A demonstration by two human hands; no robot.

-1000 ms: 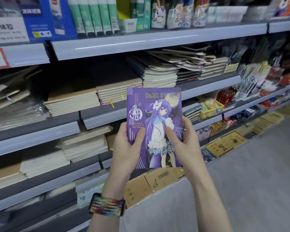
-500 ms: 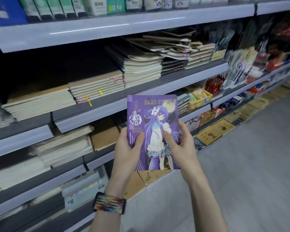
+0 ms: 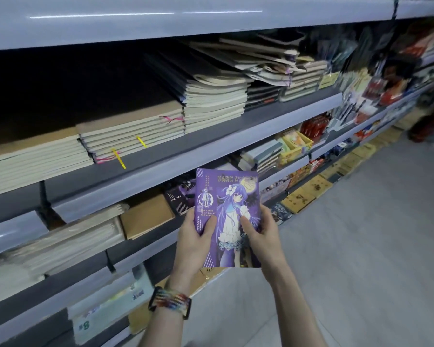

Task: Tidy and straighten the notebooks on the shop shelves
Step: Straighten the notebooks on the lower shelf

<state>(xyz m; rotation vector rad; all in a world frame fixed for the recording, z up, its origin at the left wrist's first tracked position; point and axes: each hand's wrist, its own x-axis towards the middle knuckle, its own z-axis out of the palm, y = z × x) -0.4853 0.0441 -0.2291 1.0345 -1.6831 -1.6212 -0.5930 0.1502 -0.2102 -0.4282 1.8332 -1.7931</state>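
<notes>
While both hands, left [image 3: 194, 244] and right [image 3: 262, 236], grip the purple anime-cover notebook [image 3: 227, 211], brown kraft notebooks [image 3: 145, 216] and a black notebook [image 3: 179, 199] crowd the grey shelf [image 3: 145, 242] behind.

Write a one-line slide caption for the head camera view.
Both hands, left hand and right hand, hold a purple anime-cover notebook upright before shop shelves of stacked notebooks.

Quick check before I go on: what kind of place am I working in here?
Most likely a stationery shop aisle. Long tiered shelves carry stacks of plain notebooks, smaller packaged goods sit further along, and a price label hangs on a lower shelf edge. Both hands hold a purple notebook.
</notes>
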